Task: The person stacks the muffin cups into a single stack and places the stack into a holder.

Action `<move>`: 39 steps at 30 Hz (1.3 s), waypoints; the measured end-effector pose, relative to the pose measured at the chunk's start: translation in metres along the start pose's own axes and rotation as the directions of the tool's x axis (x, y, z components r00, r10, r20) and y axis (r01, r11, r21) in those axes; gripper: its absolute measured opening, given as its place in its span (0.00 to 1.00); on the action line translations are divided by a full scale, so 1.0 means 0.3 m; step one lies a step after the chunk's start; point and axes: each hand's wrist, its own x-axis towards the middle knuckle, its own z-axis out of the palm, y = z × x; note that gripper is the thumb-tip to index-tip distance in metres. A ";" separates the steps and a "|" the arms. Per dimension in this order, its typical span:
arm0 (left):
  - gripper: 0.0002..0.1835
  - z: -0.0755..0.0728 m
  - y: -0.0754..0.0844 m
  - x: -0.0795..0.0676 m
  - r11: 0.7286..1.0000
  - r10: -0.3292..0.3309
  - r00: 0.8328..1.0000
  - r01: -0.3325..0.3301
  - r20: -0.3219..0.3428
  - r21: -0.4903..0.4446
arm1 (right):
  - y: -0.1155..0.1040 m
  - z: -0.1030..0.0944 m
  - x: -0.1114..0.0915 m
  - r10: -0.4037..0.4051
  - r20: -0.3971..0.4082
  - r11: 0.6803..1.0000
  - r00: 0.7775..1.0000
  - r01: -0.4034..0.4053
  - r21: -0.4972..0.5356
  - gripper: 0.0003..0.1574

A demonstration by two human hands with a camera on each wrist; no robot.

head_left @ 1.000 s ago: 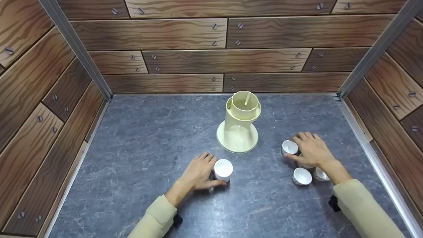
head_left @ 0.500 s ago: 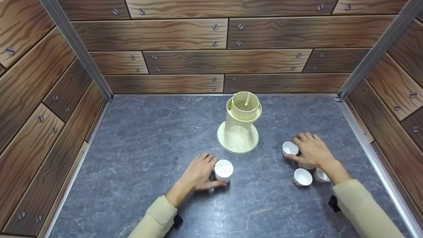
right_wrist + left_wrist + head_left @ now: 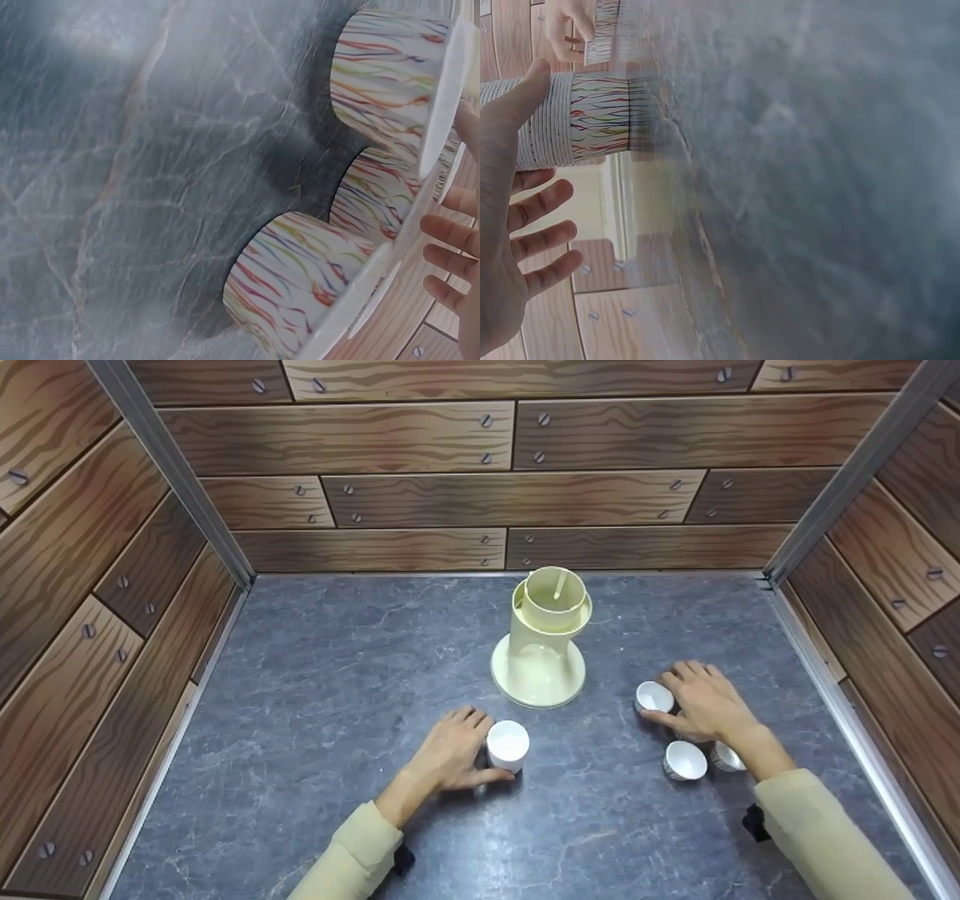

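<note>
My left hand (image 3: 452, 750) is around a short stack of white paper cups (image 3: 508, 744), thumb in front and fingers at the far left side. In the left wrist view the thumb lies across the cups' stacked rims, and coloured streaks mark the lowest cup's wall (image 3: 600, 114). The other fingers are spread. To the right, my right hand (image 3: 705, 705) holds a single paper cup (image 3: 655, 697) at its rim between thumb and forefinger. Nearer me stand two more paper cups, one (image 3: 685, 760) in plain sight and one (image 3: 726, 756) partly behind the wrist; another is mostly hidden beneath the hand.
A cream-coloured stand (image 3: 540, 671) with a round base and an upright tube rises beyond and between the hands. Its open top holds a smaller cylinder (image 3: 555, 592) with a thin strip inside. Wood-patterned walls (image 3: 420, 499) enclose the grey marbled table (image 3: 322, 682) at the back and sides.
My right hand and its cup have shifted very slightly left and toward me, and the cup beneath that hand shows less. The left hand and the cup stack stay put.
</note>
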 end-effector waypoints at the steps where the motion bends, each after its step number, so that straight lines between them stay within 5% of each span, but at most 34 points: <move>1: 0.41 -0.001 0.001 0.001 1.000 0.001 1.000 -0.001 0.003 0.000 | -0.004 -0.003 -0.001 -0.005 -0.007 1.000 1.000 0.005 -0.001 0.47; 18: 0.42 -0.001 0.002 0.015 1.000 0.028 1.000 -0.028 -0.011 0.006 | -0.068 -0.018 0.003 -0.080 -0.129 0.996 0.989 0.083 0.025 0.43; 31: 0.41 0.005 0.001 0.026 1.000 0.020 1.000 -0.020 -0.017 0.002 | -0.140 -0.041 0.013 -0.178 -0.217 0.982 0.960 0.186 0.014 0.42; 39: 0.41 0.008 0.005 0.022 1.000 0.026 0.999 -0.025 -0.029 0.015 | -0.196 -0.044 0.018 -0.194 -0.221 0.978 0.956 0.205 0.030 0.44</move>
